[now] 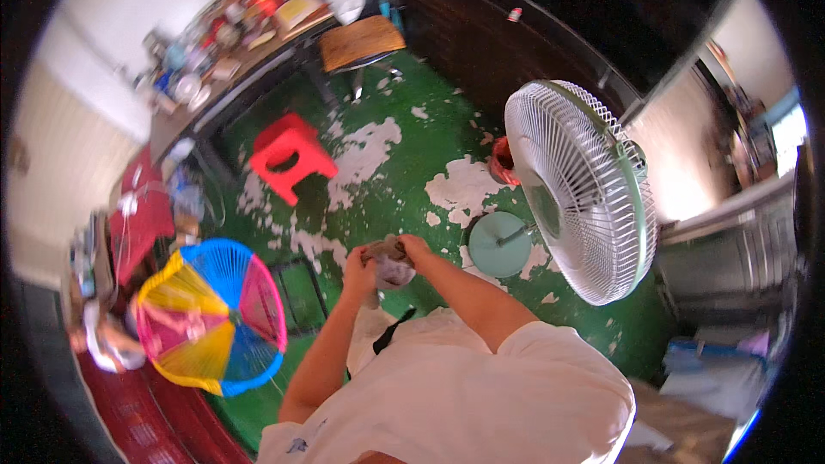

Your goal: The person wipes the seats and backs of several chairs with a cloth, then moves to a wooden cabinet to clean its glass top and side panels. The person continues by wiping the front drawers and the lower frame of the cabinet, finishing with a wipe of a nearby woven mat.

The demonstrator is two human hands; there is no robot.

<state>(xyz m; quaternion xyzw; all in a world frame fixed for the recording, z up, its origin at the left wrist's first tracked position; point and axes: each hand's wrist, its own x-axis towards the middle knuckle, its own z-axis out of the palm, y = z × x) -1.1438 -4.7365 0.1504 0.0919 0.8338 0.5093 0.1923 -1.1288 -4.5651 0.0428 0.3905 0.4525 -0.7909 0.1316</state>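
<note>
In front of my body, both hands hold a small crumpled cloth (395, 272), greyish brown on top and paler below. My left hand (358, 275) grips its left side, and my right hand (416, 250) pinches its upper right edge. Blur and the small size hide what kind of cloth it is. To the right, closest to my right arm, stands a floor fan (574, 198) with a white wire cage and a pale green round base (500, 245).
A red plastic stool (290, 157) stands ahead on the green, peeling floor. At left is a round multicoloured corded seat (210, 318) beside a dark metal frame (306, 296). Farther off are a cluttered desk (258, 77), a wooden-seated chair (362, 39) and a red bin (502, 163).
</note>
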